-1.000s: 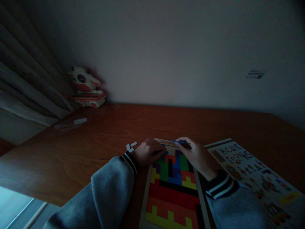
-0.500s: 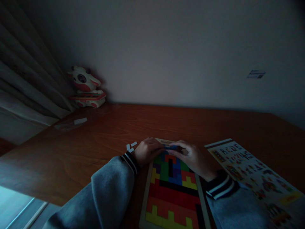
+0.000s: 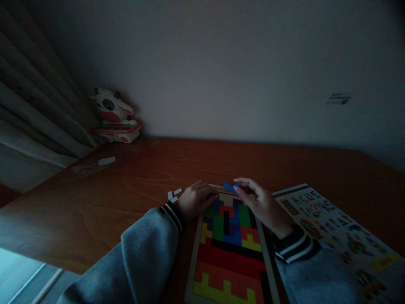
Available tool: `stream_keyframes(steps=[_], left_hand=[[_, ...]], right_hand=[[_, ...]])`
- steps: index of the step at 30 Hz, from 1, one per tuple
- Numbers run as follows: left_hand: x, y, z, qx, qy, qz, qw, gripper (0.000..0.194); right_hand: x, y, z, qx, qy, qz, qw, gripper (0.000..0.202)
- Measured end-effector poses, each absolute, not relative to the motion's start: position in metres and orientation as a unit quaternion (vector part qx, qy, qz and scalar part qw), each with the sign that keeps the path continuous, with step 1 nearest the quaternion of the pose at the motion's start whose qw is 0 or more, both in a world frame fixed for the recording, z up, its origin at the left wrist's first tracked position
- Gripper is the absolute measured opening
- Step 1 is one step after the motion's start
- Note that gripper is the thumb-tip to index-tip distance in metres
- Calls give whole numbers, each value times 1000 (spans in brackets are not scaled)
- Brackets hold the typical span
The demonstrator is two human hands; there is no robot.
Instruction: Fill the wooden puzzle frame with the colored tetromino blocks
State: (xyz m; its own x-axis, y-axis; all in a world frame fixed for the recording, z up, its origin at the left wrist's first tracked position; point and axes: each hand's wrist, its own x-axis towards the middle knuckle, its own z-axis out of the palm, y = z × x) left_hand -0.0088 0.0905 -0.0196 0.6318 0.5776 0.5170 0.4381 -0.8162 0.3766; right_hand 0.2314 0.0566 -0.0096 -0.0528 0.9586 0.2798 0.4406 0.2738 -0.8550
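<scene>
A: The right hand (image 3: 257,202), what is it doing?
B: Its thumb and fingers are pinched on a blue block (image 3: 229,187), holding it over the far end of the puzzle board (image 3: 189,291).
A: And the left hand (image 3: 198,198)?
B: At the board's far left edge, fingers partly curled. I can't tell whether there's anything under them.
A: How full is the board?
B: Coloured pieces (image 3: 230,255) cover most of what shows: red, yellow, black, green, blue and purple. A pale bare patch shows near the far end, between the hands.
A: What's around it on the table (image 3: 142,169)?
B: A printed sheet (image 3: 335,236) lies to the right. Small white bits (image 3: 170,195) sit just beside the left cuff, and a cow toy (image 3: 114,112) stands well away by the curtain (image 3: 38,93).
</scene>
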Motion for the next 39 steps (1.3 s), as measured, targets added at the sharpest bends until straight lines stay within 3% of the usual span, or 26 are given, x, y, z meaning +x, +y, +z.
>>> stream_keyframes(steps=[10,21,30,39], left_hand=[[-7,91,-21,917,227,305,120,19],[-8,90,-21,921,218,298,124,18],[-9,92,-24,921,214,299,130,18],[-9,92,-24,923,214,296,125,19]], right_hand=[[238,64,-20,-558,-628,268,473,39],[272,68,-8,-560,-633,257,468,34],[281,73,-15,-576,-604,255,488,47],[276,65,-4,-553,-669,275,413,33]])
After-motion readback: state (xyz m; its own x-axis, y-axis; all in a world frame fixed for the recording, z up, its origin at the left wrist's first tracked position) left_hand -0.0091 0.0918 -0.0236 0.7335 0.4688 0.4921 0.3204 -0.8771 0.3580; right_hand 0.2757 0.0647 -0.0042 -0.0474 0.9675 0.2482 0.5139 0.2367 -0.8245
